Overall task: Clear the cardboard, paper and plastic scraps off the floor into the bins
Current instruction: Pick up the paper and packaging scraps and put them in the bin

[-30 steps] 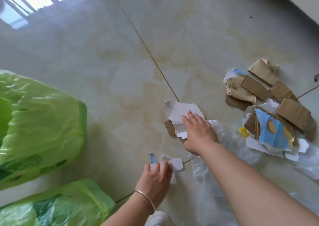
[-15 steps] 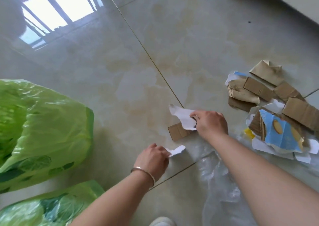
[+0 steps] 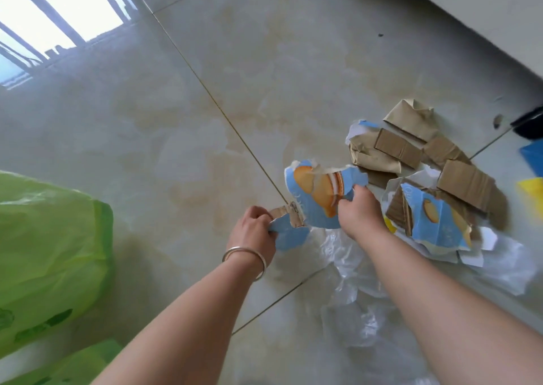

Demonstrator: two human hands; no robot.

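Hands, two: left hand (image 3: 255,228) gripping blue scrap (image 3: 283,227), right hand (image 3: 359,212) gripping biscuit-print scrap (image 3: 316,195), two green bags (image 3: 53,249).

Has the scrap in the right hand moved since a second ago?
Yes. The right hand grips the blue printed scrap, now lifted and turned print side up beside the floor's grout line.

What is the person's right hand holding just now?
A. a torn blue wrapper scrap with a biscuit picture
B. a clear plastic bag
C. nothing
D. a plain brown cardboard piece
A: the right hand grips the torn blue wrapper scrap, whose printed biscuit picture faces the camera, lifted above the floor.
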